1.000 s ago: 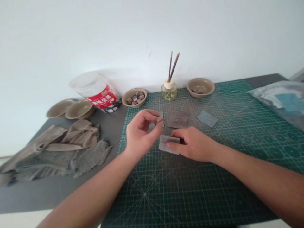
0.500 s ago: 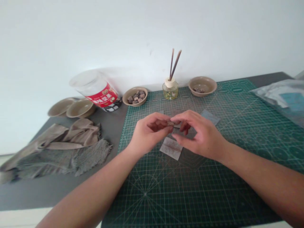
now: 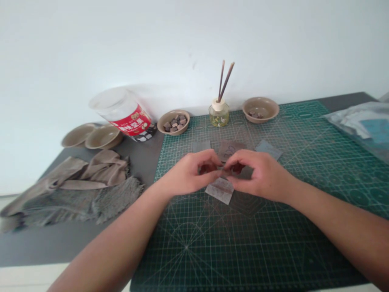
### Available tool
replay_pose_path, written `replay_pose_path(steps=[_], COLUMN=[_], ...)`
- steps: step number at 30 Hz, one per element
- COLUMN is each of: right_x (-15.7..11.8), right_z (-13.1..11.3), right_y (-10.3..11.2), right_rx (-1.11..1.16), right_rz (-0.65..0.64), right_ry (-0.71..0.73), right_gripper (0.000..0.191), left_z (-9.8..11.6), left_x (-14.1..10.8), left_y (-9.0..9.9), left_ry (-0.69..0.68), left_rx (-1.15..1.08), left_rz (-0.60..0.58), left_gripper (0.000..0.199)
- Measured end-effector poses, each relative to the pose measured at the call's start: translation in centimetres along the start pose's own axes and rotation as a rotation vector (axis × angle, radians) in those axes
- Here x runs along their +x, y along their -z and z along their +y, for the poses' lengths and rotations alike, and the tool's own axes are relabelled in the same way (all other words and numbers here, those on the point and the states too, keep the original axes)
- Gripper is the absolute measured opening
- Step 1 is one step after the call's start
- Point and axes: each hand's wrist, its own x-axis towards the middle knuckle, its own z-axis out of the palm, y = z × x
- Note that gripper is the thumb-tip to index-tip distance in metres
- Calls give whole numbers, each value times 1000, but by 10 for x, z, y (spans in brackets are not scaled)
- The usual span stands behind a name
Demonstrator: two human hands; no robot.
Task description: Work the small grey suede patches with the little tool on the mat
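Note:
My left hand (image 3: 188,174) and my right hand (image 3: 258,176) meet above a green cutting mat (image 3: 243,251), fingertips nearly touching. Between them they pinch a small brown block (image 3: 223,167), mostly hidden by my fingers. Just below my hands lies a pale sandpaper sheet (image 3: 219,190). Beyond my fingers are a brown sandpaper sheet with handwritten marks (image 3: 231,148), a grey sheet (image 3: 201,146) and a blue-grey sheet (image 3: 268,149).
At the mat's back edge stand a bowl of brown blocks (image 3: 174,121), a reed diffuser (image 3: 219,114) and a second bowl (image 3: 260,109). Left of the mat are a red-labelled plastic jar (image 3: 121,115), two bowls (image 3: 103,137) and a grey cloth (image 3: 75,186). A plastic bag (image 3: 355,121) lies right.
My right hand has moved from the pale sheet up to the block and joined my left hand. The block is now more hidden, and the pale sheet lies uncovered below my hands.

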Motion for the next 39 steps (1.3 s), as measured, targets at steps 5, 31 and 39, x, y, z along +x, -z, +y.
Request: replay_pose_path(steps=[5, 31, 39], right_x=[-15, -19, -15], right_z=[3, 10, 9], right_y=[-9, -19, -23], right_rx=[-127, -319, -293], right_rz=[-203, -305, -293], right_ry=[136, 326, 279], right_gripper=[16, 13, 12], left_z=[3, 1, 1], left_x=[0, 0, 1], left_y=[3, 6, 5], left_ry=[-159, -90, -43], left_rx=[347, 541, 512], left_rz=[-219, -301, -287], left_gripper=[16, 12, 13])
